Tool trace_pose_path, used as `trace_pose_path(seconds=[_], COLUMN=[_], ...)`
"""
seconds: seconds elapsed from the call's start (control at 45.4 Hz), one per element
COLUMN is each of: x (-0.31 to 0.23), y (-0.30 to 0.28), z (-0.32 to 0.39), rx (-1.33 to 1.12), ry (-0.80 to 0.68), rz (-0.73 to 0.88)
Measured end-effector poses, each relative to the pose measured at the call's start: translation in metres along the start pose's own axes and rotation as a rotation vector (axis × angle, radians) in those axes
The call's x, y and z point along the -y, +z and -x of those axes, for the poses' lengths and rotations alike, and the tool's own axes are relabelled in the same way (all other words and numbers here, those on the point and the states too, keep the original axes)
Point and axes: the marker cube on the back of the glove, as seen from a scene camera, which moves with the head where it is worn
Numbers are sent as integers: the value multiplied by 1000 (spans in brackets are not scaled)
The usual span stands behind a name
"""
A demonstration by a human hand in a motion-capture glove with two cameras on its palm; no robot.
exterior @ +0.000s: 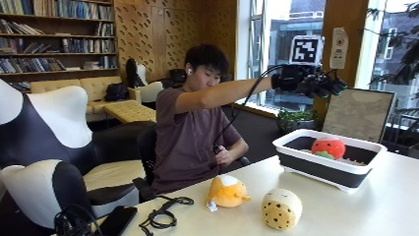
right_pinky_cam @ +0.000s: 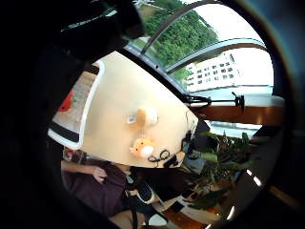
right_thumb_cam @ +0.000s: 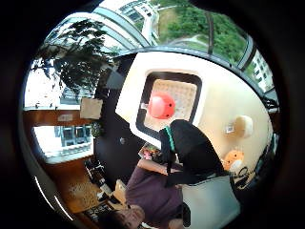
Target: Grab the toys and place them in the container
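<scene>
Hanging high over the container (exterior: pixel 325 167), the right hand (exterior: pixel 313 81) has curled fingers, holding nothing. A red toy (exterior: pixel 328 147) sits inside; the orange toy (exterior: pixel 227 191) and yellow toy (exterior: pixel 282 208) lie on the table (exterior: pixel 367 211). Thumb side: red toy (right_thumb_cam: pixel 161 105) in container (right_thumb_cam: pixel 143 109). Little finger side: both toys (right_pinky_cam: pixel 147 116) (right_pinky_cam: pixel 142 148) on table (right_pinky_cam: pixel 114 100)

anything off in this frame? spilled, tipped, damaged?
Nothing stands out. The container sits flat on the table with a red toy inside. The orange plush and the cream spotted plush lie on the table, apart, not yet collected. The gloved right hand is raised high above the container, holding nothing.
</scene>
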Motion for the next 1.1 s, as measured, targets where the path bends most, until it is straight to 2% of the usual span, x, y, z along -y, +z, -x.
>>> trace_pose_path(seconds=[0.132, 0.22, 0.352, 0.462, 0.55, 0.616, 0.726, 0.88, 1.1], x=[-10, -15, -23, -25, -29, -27, -20, -18, -39], y=[30, 69, 156, 242, 291, 311, 302, 259, 163], z=[-90, -144, -185, -207, -204, -201, -199, -190, -178], rx=[-13, 23, 99, 123, 170, 230, 269, 284, 220], ry=[194, 270, 268, 361, 320, 300, 312, 292, 217], rz=[25, 61, 146, 266, 356, 328, 220, 163, 92])
